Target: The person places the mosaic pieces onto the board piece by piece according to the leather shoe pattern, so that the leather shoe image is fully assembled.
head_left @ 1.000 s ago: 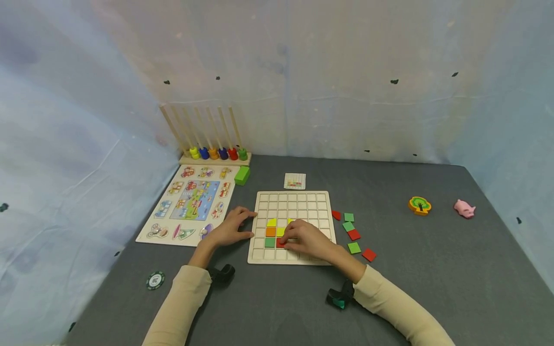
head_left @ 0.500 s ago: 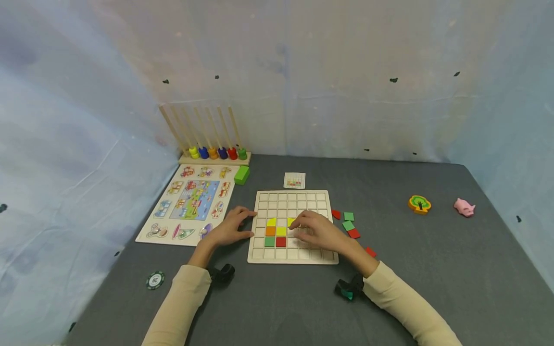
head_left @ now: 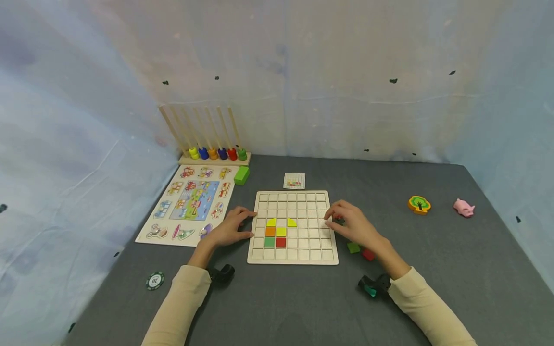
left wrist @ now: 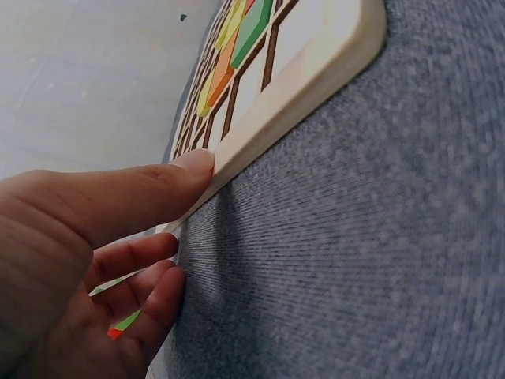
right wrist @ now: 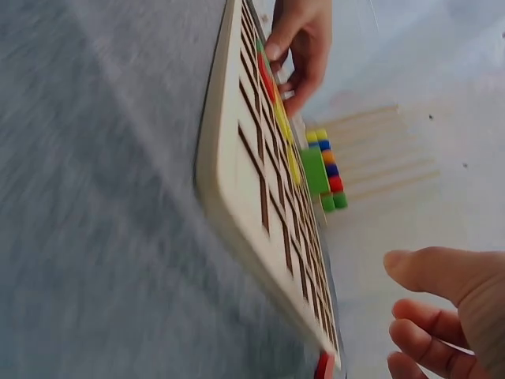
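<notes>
Item: grid board (head_left: 293, 227) on table (head_left: 433, 269). I log left hand (head_left: 228, 229) bracing its left edge, fingers straight. Right hand (head_left: 356, 228) over loose tiles (head_left: 354, 247) by the right edge, fingers relaxed, apparently empty. Step: fetching a tile; next, a pinch.

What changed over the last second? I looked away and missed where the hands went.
The right hand left the red tile set in the grid board and moved right, off the board's edge, to the loose tiles. The left hand kept steadying the board's left edge; the placed tiles stayed.
</notes>
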A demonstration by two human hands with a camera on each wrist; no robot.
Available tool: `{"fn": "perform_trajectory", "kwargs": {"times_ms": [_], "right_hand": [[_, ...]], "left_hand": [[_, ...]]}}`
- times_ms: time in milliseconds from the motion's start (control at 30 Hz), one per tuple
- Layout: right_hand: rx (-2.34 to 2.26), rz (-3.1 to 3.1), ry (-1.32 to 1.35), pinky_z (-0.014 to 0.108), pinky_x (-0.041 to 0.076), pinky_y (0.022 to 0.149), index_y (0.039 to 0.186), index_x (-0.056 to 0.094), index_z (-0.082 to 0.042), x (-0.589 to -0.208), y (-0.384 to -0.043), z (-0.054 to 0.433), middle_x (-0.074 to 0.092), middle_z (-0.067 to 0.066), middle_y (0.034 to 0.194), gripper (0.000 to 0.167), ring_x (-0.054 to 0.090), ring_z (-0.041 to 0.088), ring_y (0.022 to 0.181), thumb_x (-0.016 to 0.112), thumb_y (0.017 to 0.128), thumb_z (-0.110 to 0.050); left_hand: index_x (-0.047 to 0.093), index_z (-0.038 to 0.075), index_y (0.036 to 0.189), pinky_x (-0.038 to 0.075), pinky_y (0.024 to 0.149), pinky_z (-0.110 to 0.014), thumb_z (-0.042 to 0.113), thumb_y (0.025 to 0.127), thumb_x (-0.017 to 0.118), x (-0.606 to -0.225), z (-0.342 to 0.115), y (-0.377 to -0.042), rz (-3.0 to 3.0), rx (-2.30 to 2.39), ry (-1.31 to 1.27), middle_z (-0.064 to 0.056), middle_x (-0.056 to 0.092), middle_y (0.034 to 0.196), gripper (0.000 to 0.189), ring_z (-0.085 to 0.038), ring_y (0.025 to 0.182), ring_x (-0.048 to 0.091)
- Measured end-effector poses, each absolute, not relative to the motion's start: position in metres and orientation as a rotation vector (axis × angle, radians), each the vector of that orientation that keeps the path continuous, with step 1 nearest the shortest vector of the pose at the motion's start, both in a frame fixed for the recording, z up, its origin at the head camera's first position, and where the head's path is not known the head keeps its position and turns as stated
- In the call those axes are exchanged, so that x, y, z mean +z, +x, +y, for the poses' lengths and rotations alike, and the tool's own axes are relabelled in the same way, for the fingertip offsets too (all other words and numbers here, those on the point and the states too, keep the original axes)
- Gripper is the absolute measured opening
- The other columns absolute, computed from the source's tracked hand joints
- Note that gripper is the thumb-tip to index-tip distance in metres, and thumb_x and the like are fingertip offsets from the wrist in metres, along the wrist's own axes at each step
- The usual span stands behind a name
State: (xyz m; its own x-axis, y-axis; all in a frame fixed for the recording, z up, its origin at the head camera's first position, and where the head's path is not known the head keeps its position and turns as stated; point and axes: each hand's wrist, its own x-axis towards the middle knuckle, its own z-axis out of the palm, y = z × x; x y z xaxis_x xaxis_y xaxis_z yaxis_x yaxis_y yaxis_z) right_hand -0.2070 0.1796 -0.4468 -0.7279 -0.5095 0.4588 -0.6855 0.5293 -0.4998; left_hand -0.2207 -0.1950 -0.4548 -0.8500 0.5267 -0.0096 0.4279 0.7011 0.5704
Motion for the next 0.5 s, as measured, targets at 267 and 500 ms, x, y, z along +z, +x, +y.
{"fn": "perform_trajectory", "kwargs": {"times_ms": [267,500], "right_hand": [[0.891,-2.639,0.775,0.036,0.046,0.065,0.09,0.061,-0.008,-0.451,-0.203,0.204,0.055,0.008,0.092,0.023,0.055,0.024,0.078,0.078,0.076,-0.015],[0.795,-2.901,0.617,0.031,0.039,0.059,0.098,0.056,-0.009,-0.454,-0.197,0.217,0.051,0.006,0.089,0.042,0.046,0.015,0.071,0.077,0.075,-0.038]], "left_hand": [[0.048,0.005,0.135,0.037,0.09,-0.046,0.019,0.085,0.068,-0.457,-0.195,-0.222,2.737,0.85,0.782,-0.014,0.04,0.127,0.055,-0.028,0.108,0.039],[0.048,0.005,0.135,0.037,0.09,-0.046,0.019,0.086,0.068,-0.457,-0.196,-0.222,2.732,0.85,0.784,-0.015,0.04,0.127,0.055,-0.028,0.109,0.039]]}}
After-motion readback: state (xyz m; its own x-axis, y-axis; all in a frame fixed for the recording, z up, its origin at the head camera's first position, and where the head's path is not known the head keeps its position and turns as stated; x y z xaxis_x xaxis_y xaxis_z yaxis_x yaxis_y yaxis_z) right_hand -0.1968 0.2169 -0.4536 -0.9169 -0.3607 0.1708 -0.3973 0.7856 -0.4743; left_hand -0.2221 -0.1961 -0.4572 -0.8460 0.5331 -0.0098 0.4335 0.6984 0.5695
